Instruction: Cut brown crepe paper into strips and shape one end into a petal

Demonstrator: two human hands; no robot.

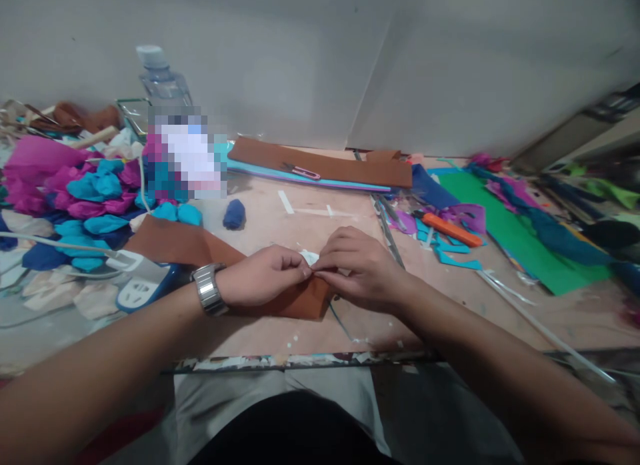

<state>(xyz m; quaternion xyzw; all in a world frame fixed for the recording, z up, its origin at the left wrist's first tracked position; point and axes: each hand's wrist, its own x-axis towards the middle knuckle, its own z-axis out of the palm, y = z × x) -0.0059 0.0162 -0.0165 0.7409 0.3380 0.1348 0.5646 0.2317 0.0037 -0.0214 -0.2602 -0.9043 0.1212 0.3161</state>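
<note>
A long brown strip [297,301] of paper-like or cloth-like material lies slantwise on the table in front of me. At its right end, the thumb and forefinger of my left hand [267,275] are pinched on the upper edge. My right hand [357,268] is closed too, its fingertips meeting the left ones at that same edge. A small white piece [310,257] shows just behind the fingertips; whether it is held, I cannot tell. A dark thin thread or wire [343,323] runs along the table below my right hand. Beyond the hands sits a small blue wrapped bundle [234,215].
Pink and blue bundles [95,185] are heaped at left by a power strip [140,288] and a bottle [163,81]. Thread snips [305,173] rest on stacked brown sheets [320,159]. Scissors [387,231], an orange cutter [453,229] and a green sheet [525,231] lie right.
</note>
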